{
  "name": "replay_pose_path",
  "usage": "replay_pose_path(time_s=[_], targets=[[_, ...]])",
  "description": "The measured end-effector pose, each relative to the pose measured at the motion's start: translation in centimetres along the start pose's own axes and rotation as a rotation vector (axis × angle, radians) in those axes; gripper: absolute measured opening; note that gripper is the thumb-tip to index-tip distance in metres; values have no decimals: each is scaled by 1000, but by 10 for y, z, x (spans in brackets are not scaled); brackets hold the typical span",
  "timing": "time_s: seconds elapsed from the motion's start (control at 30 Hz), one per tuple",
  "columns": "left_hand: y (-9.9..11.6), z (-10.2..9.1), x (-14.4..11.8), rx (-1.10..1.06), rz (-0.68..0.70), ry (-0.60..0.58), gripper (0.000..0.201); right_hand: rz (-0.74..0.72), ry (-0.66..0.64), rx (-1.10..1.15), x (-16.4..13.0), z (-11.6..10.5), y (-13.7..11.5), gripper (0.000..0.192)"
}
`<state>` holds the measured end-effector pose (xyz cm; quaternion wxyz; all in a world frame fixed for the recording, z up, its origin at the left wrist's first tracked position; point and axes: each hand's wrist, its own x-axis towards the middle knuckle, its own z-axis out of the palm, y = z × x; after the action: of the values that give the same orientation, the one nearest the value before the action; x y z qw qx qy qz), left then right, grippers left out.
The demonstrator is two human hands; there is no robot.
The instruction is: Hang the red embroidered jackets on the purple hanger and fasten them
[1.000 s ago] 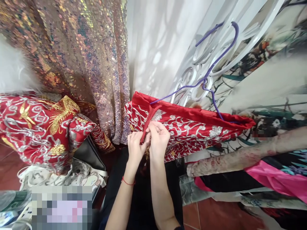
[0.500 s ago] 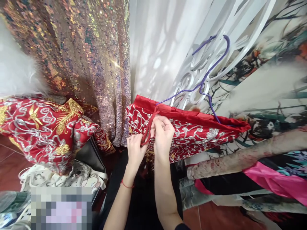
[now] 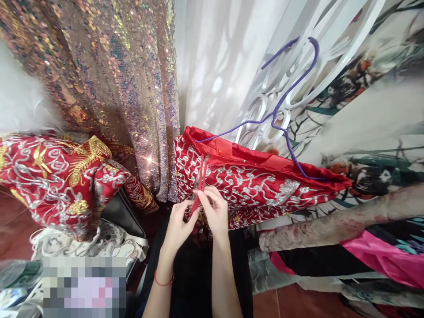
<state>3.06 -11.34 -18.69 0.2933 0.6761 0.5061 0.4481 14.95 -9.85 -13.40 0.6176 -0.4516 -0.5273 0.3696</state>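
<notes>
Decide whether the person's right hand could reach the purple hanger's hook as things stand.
Probably yes: the right hand pinches the red cord just below the purple hanger, and nothing blocks the way up to its hook.

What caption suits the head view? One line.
Both hands, left and right, pinch a red loop on an embroidered red garment.
</notes>
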Motion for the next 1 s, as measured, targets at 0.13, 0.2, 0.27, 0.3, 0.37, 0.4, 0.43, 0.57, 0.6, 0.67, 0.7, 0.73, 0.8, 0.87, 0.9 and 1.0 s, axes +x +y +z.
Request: replay_pose_path(time_s=[0.13, 0.2, 0.27, 0.3, 0.37, 0.4, 0.43, 0.57, 0.6, 0.67, 0.7, 0.73, 0.8, 0.87, 0.9, 1.0], targets=[[5, -5, 0, -101, -6, -80, 26, 39, 22, 198, -11, -6, 11, 21], [8, -6, 0, -92, 23, -108, 29, 120, -16, 346, -12, -7, 13, 27], [10, -6, 1, -67, 55, -117, 32, 172, -79, 429, -12, -7, 13, 32], [11, -6, 1, -57, 65, -116, 33, 185, -108, 442, -12, -7, 13, 33], [12, -8, 1, -42, 80, -103, 34, 197, -140, 427, -11, -8, 14, 28], [12, -9, 1, -31, 89, -92, 32, 187, -140, 402, -11, -8, 14, 24], [12, -11, 2, -14, 100, -84, 31, 168, -129, 372, -10, -8, 14, 20], [14, -17, 4, 131, 162, 50, 24, 114, -26, 311, -10, -7, 15, 14], [14, -18, 6, 176, 164, 112, 22, 127, -4, 315, -10, -7, 14, 15], [15, -20, 9, 221, 121, 275, 18, 165, 30, 314, -9, -5, 12, 17], [15, -21, 10, 203, 68, 342, 17, 186, 42, 314, -9, -4, 11, 18], [16, -22, 12, 150, -3, 385, 18, 208, 54, 323, -10, -3, 10, 20], [20, -23, 15, -28, -160, 379, 21, 259, 70, 370, -10, -1, 9, 25], [26, -25, 20, -206, -241, 275, 26, 303, 67, 424, -12, 1, 8, 31], [30, -25, 22, -274, -239, 220, 28, 319, 62, 442, -13, 2, 8, 34], [44, -24, 29, -392, -170, 121, 30, 349, 27, 456, -18, 6, 8, 39]])
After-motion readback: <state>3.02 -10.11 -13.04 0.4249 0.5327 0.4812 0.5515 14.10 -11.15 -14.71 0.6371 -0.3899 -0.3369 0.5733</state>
